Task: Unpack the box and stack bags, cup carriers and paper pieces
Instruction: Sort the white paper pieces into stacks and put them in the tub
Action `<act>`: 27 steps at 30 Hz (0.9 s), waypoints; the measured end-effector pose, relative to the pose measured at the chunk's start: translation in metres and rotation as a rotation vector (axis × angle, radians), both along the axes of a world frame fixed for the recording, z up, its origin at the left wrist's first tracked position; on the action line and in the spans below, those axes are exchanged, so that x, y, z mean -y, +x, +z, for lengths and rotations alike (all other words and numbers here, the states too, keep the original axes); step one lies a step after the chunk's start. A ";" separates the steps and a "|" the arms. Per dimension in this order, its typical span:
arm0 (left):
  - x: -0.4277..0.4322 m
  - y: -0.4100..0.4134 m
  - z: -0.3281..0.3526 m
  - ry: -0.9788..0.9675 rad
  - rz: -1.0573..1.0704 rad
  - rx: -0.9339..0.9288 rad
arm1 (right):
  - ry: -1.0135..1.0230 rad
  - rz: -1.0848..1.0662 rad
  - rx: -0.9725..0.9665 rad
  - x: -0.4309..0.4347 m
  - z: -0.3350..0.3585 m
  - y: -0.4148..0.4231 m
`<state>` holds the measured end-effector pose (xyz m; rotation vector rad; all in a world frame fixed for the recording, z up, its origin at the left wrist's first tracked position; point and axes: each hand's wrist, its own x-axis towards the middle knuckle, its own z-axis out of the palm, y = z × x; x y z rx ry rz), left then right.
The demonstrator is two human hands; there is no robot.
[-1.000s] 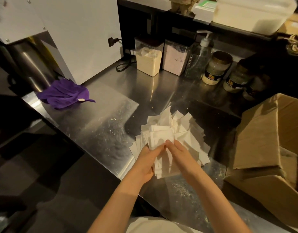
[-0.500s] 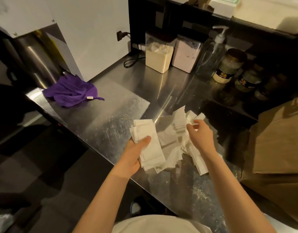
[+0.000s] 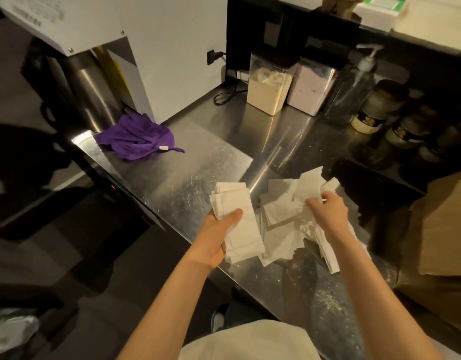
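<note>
A neat stack of white paper pieces (image 3: 238,219) lies in my left hand (image 3: 220,233), thumb across the top, just above the steel counter (image 3: 188,175). To its right a loose pile of white paper pieces (image 3: 281,211) is spread on the counter. My right hand (image 3: 325,213) reaches into that pile and pinches a few sheets at its upper edge. A brown cardboard box (image 3: 442,229) stands at the right edge of the counter, only partly in view.
A purple cloth (image 3: 136,139) lies at the counter's left end by a white machine (image 3: 125,48). Two clear powder containers (image 3: 269,87), a pump bottle (image 3: 354,89) and jars (image 3: 377,110) line the back. The counter's front edge runs diagonally near my body.
A second ago both hands held one fanned bundle together. Since then my left hand has drawn a stack off to the left, and my right hand has moved right into the loose pile.
</note>
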<state>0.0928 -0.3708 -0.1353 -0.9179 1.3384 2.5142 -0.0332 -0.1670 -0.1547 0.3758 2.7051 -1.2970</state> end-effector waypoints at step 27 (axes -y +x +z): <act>-0.020 -0.001 -0.002 0.064 -0.049 -0.086 | -0.625 -0.197 0.225 -0.018 0.052 0.036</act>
